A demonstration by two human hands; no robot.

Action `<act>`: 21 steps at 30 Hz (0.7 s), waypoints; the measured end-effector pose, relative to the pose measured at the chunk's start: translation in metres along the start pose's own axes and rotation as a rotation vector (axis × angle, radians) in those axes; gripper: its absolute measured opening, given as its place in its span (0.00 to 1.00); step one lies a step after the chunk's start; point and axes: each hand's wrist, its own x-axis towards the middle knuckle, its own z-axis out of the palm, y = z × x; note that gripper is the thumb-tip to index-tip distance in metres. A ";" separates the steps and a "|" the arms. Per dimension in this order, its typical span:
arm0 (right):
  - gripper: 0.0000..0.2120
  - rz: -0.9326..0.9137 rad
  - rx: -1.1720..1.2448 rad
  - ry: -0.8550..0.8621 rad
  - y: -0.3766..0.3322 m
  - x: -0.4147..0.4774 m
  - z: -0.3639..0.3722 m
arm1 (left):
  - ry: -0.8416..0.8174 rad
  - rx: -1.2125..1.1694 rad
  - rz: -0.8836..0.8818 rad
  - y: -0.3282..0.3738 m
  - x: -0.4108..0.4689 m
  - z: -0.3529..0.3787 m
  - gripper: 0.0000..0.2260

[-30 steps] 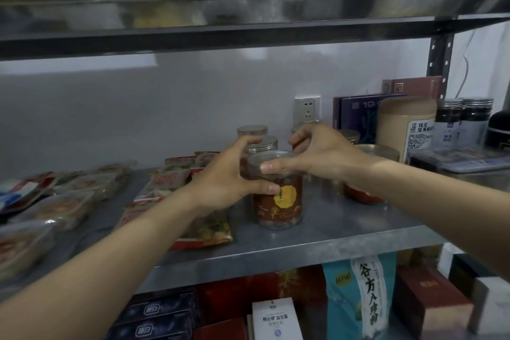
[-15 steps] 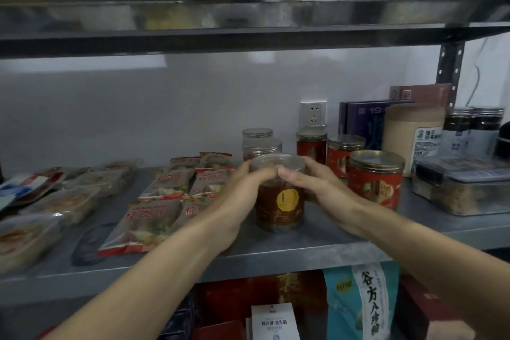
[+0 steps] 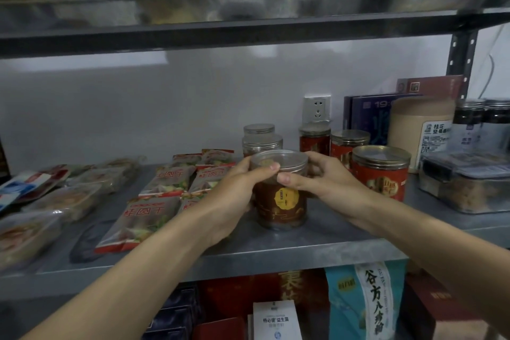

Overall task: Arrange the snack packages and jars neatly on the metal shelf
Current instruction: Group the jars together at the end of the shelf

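The shelf [image 3: 317, 243] is carrying packets [image 3: 150, 215] at centre left and red jars [image 3: 380, 176] at right; the left hand [image 3: 234, 196] and right hand [image 3: 328, 185] are gripping the jar [image 3: 281, 201] between them.

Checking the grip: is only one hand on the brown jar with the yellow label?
No, the left hand and the right hand both grip the brown jar just below its lid.

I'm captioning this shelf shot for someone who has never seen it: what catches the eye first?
First comes the clear jar with its brown and yellow label. It stands at the middle front of the metal shelf, and the left-hand grip and right-hand grip hold it just below the lid. Next, red-labelled jars stand in a row to its right, and flat snack packages lie spread out to its left.
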 end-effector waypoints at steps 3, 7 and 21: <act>0.31 0.011 -0.021 0.011 0.001 -0.001 -0.004 | 0.001 0.008 0.003 -0.001 0.000 0.004 0.09; 0.32 0.022 -0.026 0.010 0.000 -0.002 -0.006 | 0.002 -0.006 -0.003 -0.002 0.003 0.004 0.13; 0.38 0.101 -0.103 0.133 -0.029 0.023 -0.018 | 0.092 0.187 0.047 0.019 0.018 -0.012 0.19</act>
